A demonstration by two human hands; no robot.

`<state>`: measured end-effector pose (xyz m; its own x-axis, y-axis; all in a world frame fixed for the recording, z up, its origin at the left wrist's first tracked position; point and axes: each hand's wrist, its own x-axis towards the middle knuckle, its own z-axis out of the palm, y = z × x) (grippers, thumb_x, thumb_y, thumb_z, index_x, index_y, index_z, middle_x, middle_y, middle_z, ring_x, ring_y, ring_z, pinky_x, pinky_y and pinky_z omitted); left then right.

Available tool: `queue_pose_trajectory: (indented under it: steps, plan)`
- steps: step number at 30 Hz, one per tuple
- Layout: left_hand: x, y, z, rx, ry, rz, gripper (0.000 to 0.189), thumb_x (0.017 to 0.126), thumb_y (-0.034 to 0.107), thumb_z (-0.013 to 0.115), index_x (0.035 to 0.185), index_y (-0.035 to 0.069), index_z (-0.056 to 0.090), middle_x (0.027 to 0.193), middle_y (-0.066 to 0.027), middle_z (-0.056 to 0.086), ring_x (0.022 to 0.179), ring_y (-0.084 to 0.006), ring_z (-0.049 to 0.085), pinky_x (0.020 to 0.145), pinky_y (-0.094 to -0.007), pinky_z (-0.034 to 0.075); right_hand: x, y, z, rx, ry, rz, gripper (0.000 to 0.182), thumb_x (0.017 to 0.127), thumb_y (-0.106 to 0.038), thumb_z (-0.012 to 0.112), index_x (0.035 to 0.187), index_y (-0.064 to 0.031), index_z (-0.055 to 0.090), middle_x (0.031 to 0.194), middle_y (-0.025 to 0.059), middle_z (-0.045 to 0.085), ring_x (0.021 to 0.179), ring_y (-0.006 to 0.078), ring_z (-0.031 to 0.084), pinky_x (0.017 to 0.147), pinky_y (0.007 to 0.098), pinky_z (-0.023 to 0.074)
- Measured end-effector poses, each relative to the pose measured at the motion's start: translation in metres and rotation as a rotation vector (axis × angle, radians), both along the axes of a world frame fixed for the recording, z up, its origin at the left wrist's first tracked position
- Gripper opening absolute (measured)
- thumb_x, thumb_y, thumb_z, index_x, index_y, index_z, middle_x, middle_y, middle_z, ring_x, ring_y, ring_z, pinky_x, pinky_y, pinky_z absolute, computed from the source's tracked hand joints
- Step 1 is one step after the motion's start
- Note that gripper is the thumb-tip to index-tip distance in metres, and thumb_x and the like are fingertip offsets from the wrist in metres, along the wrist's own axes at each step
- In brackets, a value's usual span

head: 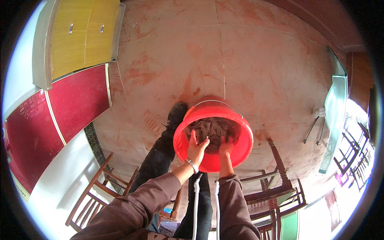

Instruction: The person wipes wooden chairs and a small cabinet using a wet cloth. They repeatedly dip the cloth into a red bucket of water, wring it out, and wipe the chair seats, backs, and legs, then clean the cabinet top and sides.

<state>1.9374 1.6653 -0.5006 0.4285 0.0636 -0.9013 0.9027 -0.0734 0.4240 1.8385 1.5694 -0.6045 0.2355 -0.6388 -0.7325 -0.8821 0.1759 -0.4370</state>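
A red plastic bucket (248, 141) with a wire handle (216, 100) stands before me, its mouth tilted toward me. Inside lies a crumpled dark brownish mass (213, 127) that looks like wet cloth. My left hand (196, 151) reaches over the near rim, thumb and fingers spread, at the edge of that cloth. Deeper at the right side of the bucket is my right hand (226, 147), blurred by motion. Its fingers meet the dark contents, and whether they grip anything is not visible.
My shoe (177, 112) rests beside the bucket on the stained tile floor (168, 69). Wooden chairs (90, 195) stand at lower left and, with turned legs, a wooden chair (267, 193) at lower right. A yellow-doored cabinet (72, 36) is upper left; a glass panel (337, 105) stands right.
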Motion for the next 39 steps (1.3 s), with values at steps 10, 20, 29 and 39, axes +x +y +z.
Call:
queue_pose_trajectory:
  steps: [10, 20, 29, 39]
  plan:
    - [-0.001, 0.007, -0.01, -0.258, 0.212, 0.206, 0.042, 0.073, 0.011, 0.073, 0.11, 0.006, 0.053, 0.1, -0.003, 0.06, 0.086, -0.0128, 0.057, 0.074, -0.0253, 0.047, 0.048, 0.022, 0.23, 0.185, -0.389, 0.337, 0.015, 0.078, -0.003, 0.058, 0.091, 0.0038, 0.054, 0.08, 0.0126, 0.05, 0.079, 0.0241, 0.05, 0.074, 0.032, 0.0412]
    - [-0.019, 0.01, -0.024, -0.055, 0.097, -0.16, 0.04, 0.083, 0.019, 0.046, 0.12, 0.003, 0.048, 0.097, -0.0128, 0.063, 0.088, -0.0215, 0.061, 0.079, -0.0347, 0.047, 0.079, 0.02, 0.116, -0.12, -0.217, 0.035, 0.021, 0.083, -0.019, 0.06, 0.075, -0.0004, 0.055, 0.069, -0.0002, 0.053, 0.065, 0.0082, 0.043, 0.055, 0.0271, 0.0386]
    - [-0.004, -0.005, -0.011, -0.155, -0.099, 0.167, 0.051, 0.082, 0.014, 0.062, 0.128, 0.01, 0.039, 0.103, -0.0041, 0.053, 0.095, -0.0131, 0.051, 0.084, -0.0291, 0.042, 0.0, 0.001, -0.014, -0.154, -0.166, -0.452, 0.035, 0.091, -0.03, 0.051, 0.112, -0.0024, 0.055, 0.103, 0.0084, 0.059, 0.091, 0.0168, 0.054, 0.079, 0.0296, 0.0446]
    - [-0.013, 0.007, -0.028, -0.184, 0.112, -0.001, 0.042, 0.075, 0.018, 0.071, 0.111, 0.003, 0.054, 0.103, -0.0052, 0.059, 0.093, -0.0149, 0.056, 0.084, -0.0266, 0.044, 0.019, 0.015, 0.202, 0.198, -0.272, 0.353, 0.03, 0.065, 0.011, 0.059, 0.094, 0.0026, 0.062, 0.085, 0.0113, 0.055, 0.083, 0.0244, 0.055, 0.073, 0.0311, 0.0453]
